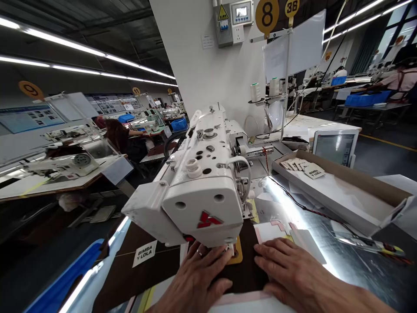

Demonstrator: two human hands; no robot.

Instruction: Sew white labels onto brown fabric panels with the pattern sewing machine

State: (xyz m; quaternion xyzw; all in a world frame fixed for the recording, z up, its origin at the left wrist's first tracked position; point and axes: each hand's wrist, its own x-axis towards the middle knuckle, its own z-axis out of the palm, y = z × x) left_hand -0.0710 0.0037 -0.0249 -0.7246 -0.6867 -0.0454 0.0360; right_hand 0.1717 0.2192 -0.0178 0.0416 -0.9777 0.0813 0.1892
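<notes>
A white sewing machine (198, 191) with a red emblem stands straight ahead, and dark brown material (117, 278) lies beneath its head. My left hand (202, 274) lies flat on the material, its fingertips close to a yellow plate (239, 255) below the machine head. The machine partly hides those fingertips. Palm down, my right hand (289, 271) presses on the material's right side with fingers stretched out. A white label (144, 253) reading "BIMBA Y LOLA" is on the material, left of my left hand. Pale paper or card strips (270, 232) show beyond my right hand.
An open cardboard box (342, 191) on the right contains more printed labels (312, 169). Thread snips (371, 243) lie on the metal tabletop. Behind the box stands a screen (335, 145). Lower left is a blue bin (68, 278). Other people work farther back.
</notes>
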